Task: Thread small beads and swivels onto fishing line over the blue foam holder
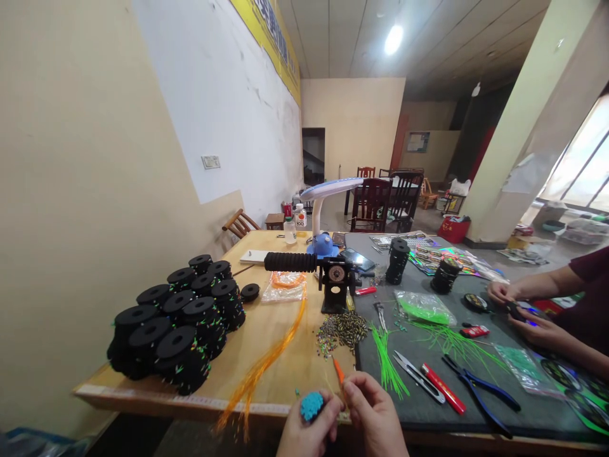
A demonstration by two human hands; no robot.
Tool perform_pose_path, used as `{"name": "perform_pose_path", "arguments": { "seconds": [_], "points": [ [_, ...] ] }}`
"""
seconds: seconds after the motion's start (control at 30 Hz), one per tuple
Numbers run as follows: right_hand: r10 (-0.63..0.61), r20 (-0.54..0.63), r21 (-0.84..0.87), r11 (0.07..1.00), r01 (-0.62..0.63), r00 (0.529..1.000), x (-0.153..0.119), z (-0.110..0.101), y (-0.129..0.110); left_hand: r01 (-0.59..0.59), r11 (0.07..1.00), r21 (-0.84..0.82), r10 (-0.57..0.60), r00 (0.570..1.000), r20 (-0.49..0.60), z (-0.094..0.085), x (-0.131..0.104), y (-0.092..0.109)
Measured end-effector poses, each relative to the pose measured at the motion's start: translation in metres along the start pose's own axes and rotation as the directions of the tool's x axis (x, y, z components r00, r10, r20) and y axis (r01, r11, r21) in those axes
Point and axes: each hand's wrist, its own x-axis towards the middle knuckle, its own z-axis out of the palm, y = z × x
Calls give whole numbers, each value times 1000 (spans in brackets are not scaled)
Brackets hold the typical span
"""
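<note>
My left hand (320, 433) is closed around a turquoise, bumpy, round bunch (311, 406), with thin yellowish strands by its fingertips. Close beside it, the fingers of my right hand (373, 412) pinch a slim orange pointed piece (338, 370), whose exact kind I cannot make out. Both hands are over the table's front edge. Just beyond them lies a pile of small brass-coloured and dark pieces (349, 330), with tiny coloured beads (327, 344) at its left. A bundle of orange strands (273, 355) trails over the front edge to the left.
Stacked black foam spools (176, 346) fill the left side. A black winding device (335, 279) and a lamp (321, 244) stand behind. On the grey mat are green strands (387, 365), thread snips (419, 377), a red cutter (443, 388) and pliers (480, 387). A co-worker's hands (518, 308) are at right.
</note>
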Motion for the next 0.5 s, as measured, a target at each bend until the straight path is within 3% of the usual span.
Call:
{"name": "perform_pose_path", "arguments": {
  "seconds": [0.17,0.37,0.5],
  "points": [
    [71,-6,39,997,-71,997,4,0,-1,-53,998,-30,52,998,-18,-4,6,-12],
    [134,98,134,980,-147,986,3,4,-5,-39,999,-17,39,999,-1,-11,8,-19],
    [155,112,200,964,-175,982,2,7,-10,-100,994,-54,99,995,-6,-13,10,-24]
  ]
}}
